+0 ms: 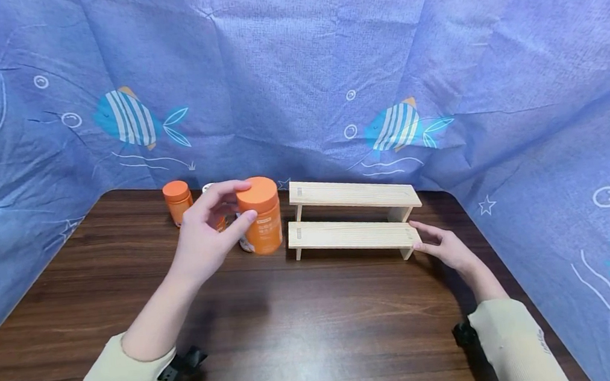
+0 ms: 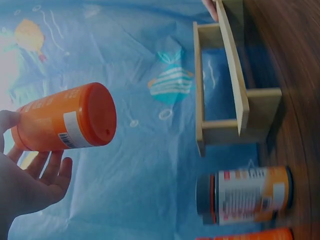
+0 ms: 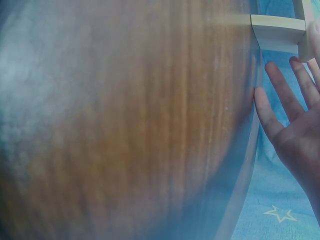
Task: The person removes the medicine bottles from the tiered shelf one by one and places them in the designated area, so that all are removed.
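One orange jar (image 1: 259,215) lifted off table (image 1: 317,328), gripped near lid by left hand (image 1: 205,235), fingers and thumb curled round it; hangs just left of wooden step shelf (image 1: 353,219). Both shelf steps bare, nothing placed yet. Small orange bottle (image 1: 178,201) and dark-lidded bottle (image 2: 245,195) stand on table behind. Right hand (image 1: 443,245) flat, fingers straight and spread, touching right end of lower step, holds nothing.
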`<state>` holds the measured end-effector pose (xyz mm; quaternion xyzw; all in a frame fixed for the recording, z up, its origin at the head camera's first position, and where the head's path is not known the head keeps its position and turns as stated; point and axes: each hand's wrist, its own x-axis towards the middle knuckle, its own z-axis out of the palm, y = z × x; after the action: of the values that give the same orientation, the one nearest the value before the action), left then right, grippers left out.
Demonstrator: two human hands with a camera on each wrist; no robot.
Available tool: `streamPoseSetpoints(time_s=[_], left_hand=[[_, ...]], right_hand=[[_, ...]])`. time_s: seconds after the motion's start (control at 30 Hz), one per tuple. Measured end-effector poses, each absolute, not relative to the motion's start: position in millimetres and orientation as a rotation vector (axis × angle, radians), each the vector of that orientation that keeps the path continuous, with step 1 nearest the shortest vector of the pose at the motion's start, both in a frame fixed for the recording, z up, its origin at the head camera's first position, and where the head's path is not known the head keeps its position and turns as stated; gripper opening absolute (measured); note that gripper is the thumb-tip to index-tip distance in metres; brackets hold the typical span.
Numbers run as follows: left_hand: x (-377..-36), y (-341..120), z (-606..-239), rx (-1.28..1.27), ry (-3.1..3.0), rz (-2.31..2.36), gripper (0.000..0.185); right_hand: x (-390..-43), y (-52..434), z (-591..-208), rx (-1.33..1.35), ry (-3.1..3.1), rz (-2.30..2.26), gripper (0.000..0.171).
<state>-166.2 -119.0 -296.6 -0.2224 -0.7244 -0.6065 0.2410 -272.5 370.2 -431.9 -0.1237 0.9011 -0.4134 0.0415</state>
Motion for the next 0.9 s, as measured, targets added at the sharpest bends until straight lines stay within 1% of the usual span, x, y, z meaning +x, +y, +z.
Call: streamPoseSetpoints(time_s=[0.17, 0.33, 0.63, 0.9], left_hand=[[-166, -135, -298, -0.587, -1.985, -1.603, 0.04], [-166, -151, -302, -0.514, -2.023, -1.534, 0.041], [-170, -182, -313, -0.48, -1.989, -1.483, 0.044], [-175, -211, -325, -0.36, -2.05, -1.383, 0.044]], right_hand=[[-272, 371, -433, -0.38, 2.766, -1.259, 0.065], [-273, 371, -433, -0.366, 2.761, -1.266, 0.065], [-271, 368, -429, -0.368, 2.773, -1.259, 0.064], [-272, 369, -430, -0.347, 2.757, -1.259, 0.066]])
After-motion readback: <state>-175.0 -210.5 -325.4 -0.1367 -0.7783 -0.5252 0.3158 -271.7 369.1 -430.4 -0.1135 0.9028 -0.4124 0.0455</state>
